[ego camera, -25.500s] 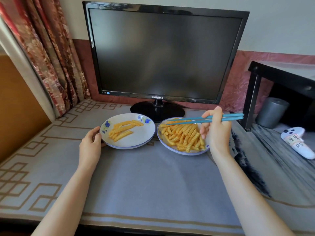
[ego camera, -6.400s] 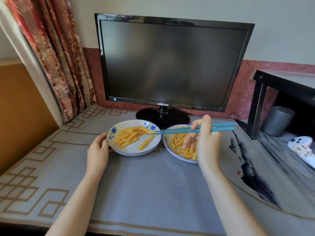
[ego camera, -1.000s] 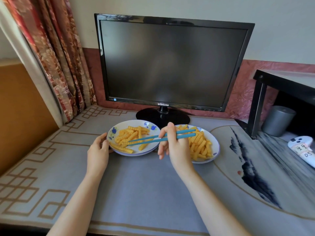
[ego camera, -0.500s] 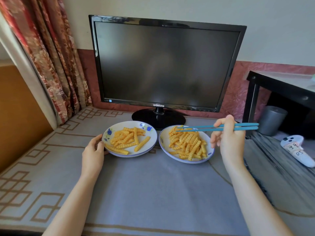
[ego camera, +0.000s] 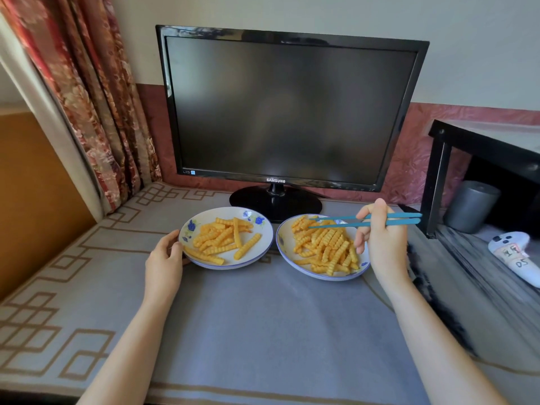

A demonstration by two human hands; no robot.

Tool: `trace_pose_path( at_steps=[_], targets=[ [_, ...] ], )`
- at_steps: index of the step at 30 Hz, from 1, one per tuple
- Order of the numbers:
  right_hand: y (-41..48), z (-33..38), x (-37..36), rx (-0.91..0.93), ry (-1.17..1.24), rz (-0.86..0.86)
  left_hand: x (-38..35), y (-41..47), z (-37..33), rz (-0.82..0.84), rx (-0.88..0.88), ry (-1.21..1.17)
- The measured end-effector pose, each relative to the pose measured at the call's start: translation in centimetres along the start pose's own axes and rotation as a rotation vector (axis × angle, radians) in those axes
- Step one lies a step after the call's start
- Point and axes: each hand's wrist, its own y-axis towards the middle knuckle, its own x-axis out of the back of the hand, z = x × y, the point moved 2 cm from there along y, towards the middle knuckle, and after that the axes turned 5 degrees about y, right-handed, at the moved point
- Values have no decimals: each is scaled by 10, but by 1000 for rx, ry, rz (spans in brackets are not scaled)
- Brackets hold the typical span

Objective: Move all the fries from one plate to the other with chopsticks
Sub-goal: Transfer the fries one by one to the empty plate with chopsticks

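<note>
A person's forearms reach across the grey-matted bench. The left hand steadies the left plate, its fingers curled on the near rim. The right hand has swung back from that plate, where a second ago the blue chopsticks hung over the delivered fries. Its fingers now pinch the sticks at the far edge of the right plate. The two sticks lie close and nearly parallel, tips down among the fries waiting there.

That suggests one more drop is done and another pick is starting. The right heap looks the larger, so the job appears well short of finished.

Whether a fry already sits between the tips cannot be made out. The right hand covers that plate's right rim and hides its own fingers behind the sticks. Behind stands a dark monitor. At far right a white controller is cut off by the frame edge.
</note>
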Motion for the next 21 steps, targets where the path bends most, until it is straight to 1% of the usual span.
trace_pose_path(
  at_steps=[5,16,21],
  targets=[
    [5,-1,-3,3,-33,38,0,1,1,3,1,-2],
    [1,1,7,-15,114,-85,0,2,1,-2,-4,16],
    [-2,0,10,-21,145,-101,0,2,1,-4,-1,14]
  ],
)
